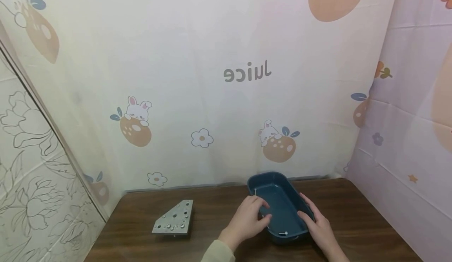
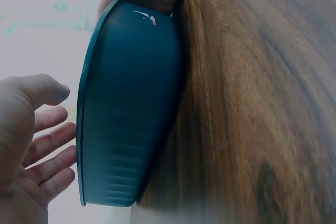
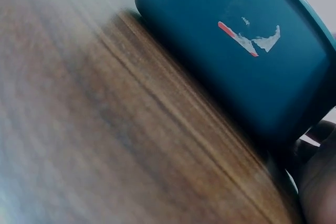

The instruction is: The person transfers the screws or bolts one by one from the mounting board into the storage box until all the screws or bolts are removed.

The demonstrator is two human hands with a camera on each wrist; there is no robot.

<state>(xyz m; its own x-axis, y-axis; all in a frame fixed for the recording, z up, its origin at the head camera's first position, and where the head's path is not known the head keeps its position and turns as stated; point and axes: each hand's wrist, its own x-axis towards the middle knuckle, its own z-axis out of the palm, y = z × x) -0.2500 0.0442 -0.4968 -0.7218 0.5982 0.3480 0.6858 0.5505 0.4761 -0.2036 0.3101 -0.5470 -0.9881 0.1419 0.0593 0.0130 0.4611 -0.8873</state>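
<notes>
A dark blue plastic tray (image 1: 282, 199) stands on the wooden table. My right hand (image 1: 321, 228) grips its right rim, thumb on the inner side and fingers along the outer wall. Over the left rim hovers my left hand (image 1: 248, 217); in the left wrist view its fingers (image 2: 50, 142) are loosely bent, with nothing seen between them. A silver bolt (image 1: 283, 233) lies at the tray's near end. Another thin, pale piece (image 1: 255, 191), perhaps a screw, shows by the left wall. The left hand hides part of the tray.
To the left on the table (image 1: 127, 222) sits a grey metal plate (image 1: 174, 219) with a slanted edge, several holes and bolt heads. A patterned cloth (image 1: 212, 97) hangs behind the table's back edge. Torn sticker remains (image 3: 249, 40) mark the tray's outer wall.
</notes>
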